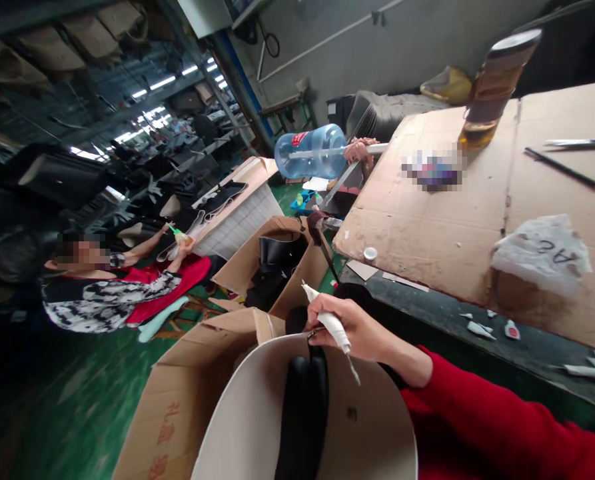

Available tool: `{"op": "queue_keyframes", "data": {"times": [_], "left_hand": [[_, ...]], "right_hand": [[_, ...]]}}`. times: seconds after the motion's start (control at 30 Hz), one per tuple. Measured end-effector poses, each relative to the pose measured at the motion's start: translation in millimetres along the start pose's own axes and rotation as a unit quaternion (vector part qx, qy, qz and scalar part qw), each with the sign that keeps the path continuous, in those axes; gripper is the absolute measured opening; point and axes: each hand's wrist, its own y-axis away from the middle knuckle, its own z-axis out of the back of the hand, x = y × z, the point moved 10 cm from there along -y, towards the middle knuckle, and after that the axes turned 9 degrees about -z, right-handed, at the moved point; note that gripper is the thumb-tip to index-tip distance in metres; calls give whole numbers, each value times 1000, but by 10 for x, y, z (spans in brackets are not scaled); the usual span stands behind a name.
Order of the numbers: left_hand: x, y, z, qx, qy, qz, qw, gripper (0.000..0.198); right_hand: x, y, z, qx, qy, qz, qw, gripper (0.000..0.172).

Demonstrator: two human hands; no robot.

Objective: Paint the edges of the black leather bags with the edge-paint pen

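Note:
My right hand (362,330), in a red sleeve, is closed around a slim tool wrapped in white (333,325), with a thin, whitish tip pointing down. Its thumb and fingertips also pinch the upper rim of a large, curved, off-white shell (247,407), where a small dark piece shows between them; I cannot make out what it is. Inside the shell a wide black strap (300,413) runs down from that rim. A small dark square mark (352,414) is on the shell's inner wall. My left hand is out of sight.
Cardboard boxes (197,373) stand beyond the shell. To the right, a cardboard-covered table (427,233) bears a bottle of brown liquid (497,87), scissors (577,143) and crumpled white wrapping (542,253). A seated person (112,293) holds a green-tipped bottle; another person's hand (360,151) is near a water jug (312,152).

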Motion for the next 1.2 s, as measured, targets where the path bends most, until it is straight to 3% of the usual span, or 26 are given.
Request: {"op": "queue_keyframes", "data": {"times": [0.17, 0.27, 0.33, 0.43, 0.53, 0.63, 0.7, 0.87, 1.07, 1.2], "left_hand": [[629, -313, -39, -32, 93, -15, 995, 33], [987, -578, -311, -17, 164, 30, 986, 35], [1060, -700, -681, 76, 160, 64, 982, 43], [925, -677, -1240, 276, 111, 75, 952, 70], [811, -563, -1485, 361, 137, 115, 915, 89], [743, -527, -1555, 359, 183, 123, 907, 98], [742, -537, -1579, 344, 151, 103, 921, 95], [857, -572, -1601, 278, -10, 118, 953, 53], [858, -550, -1725, 261, 50, 173, 948, 29], [911, -559, -1803, 211, 68, 209, 952, 30]], "right_hand": [[-32, 20, -62, 5, 20, 14, 1000, 18], [36, -20, -51, 6, 34, 22, 999, 16], [64, -54, -38, -5, 38, 24, 999, 14], [39, -107, 18, -46, 37, 15, 998, 14], [-22, -140, 92, -92, 31, 2, 995, 17], [-74, -160, 122, -109, 25, -8, 994, 19], [-92, -168, 122, -112, 23, -10, 993, 19], [-71, -170, 53, -98, 37, -5, 994, 18], [-35, -123, 151, -130, 50, 4, 990, 16], [-33, -75, 248, -143, 72, 22, 987, 10]]}}
